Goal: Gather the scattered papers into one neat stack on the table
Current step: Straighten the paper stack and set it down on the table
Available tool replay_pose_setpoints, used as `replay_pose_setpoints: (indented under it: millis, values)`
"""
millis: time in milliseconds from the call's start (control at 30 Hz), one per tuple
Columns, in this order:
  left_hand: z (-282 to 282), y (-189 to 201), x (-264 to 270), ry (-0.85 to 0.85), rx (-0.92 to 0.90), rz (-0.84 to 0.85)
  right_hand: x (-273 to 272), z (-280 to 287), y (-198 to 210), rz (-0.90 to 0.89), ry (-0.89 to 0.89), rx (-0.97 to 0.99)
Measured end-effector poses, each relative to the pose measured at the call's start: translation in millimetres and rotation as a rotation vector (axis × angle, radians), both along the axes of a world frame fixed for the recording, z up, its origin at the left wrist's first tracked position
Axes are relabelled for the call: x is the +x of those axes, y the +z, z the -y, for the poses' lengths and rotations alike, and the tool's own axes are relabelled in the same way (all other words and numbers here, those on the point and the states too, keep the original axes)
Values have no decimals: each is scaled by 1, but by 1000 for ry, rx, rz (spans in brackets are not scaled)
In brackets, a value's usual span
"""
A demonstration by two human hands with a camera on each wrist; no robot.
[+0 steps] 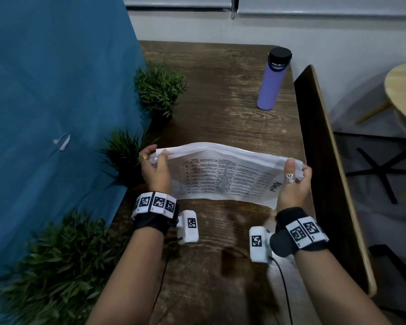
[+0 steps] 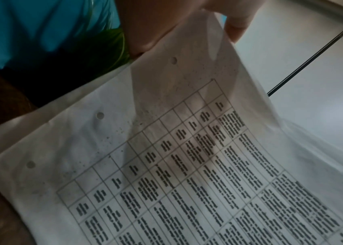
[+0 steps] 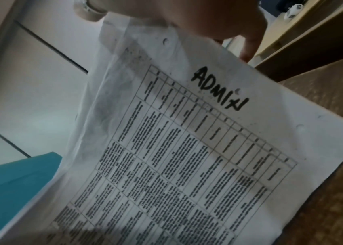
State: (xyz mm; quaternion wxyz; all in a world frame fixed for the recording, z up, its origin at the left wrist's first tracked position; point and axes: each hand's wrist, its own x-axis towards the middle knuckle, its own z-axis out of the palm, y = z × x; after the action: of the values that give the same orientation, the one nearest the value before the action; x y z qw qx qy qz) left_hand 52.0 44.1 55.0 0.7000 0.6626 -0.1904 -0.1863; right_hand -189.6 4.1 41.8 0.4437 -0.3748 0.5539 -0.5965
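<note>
A bundle of white papers (image 1: 223, 174) stands tilted on its lower long edge on the dark wooden table (image 1: 220, 90). The top sheet carries a printed table and the handwritten word ADMIN. My left hand (image 1: 154, 165) pinches the bundle's left end, thumb on the near face. My right hand (image 1: 294, 177) pinches the right end the same way, a ring on its thumb. In the left wrist view the papers (image 2: 166, 165) fill the frame with punched holes along one margin. In the right wrist view the papers (image 3: 187, 149) show ADMIN near my fingers (image 3: 248, 43).
A purple bottle (image 1: 271, 80) with a black lid stands at the table's far right. Three potted green plants (image 1: 158, 90) line the left edge against a blue cloth (image 1: 56, 90). A dark board (image 1: 324, 160) runs along the right edge. A round pale table (image 1: 403, 90) stands beyond.
</note>
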Motion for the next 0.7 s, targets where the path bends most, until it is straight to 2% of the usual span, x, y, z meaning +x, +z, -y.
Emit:
replay_pose_setpoints:
  millis: [100, 233, 300, 467, 567, 700]
  values:
    - [-7, -1, 3, -63, 12, 38, 3, 3, 1, 31, -79, -9]
    - [-24, -13, 14, -335, 87, 162, 3, 6, 0, 3, -118, 8]
    - [-30, -21, 18, -412, 172, 203, 3, 7, 0, 10, -138, 4]
    - [-30, -30, 15, -334, 255, 64, -4, 9, -3, 42, -124, 3]
    - [-29, -35, 16, -309, 305, 75, -6, 8, 1, 46, -173, -74]
    - [-30, -41, 17, -298, 317, 90, 6, -1, 8, -56, -320, -167]
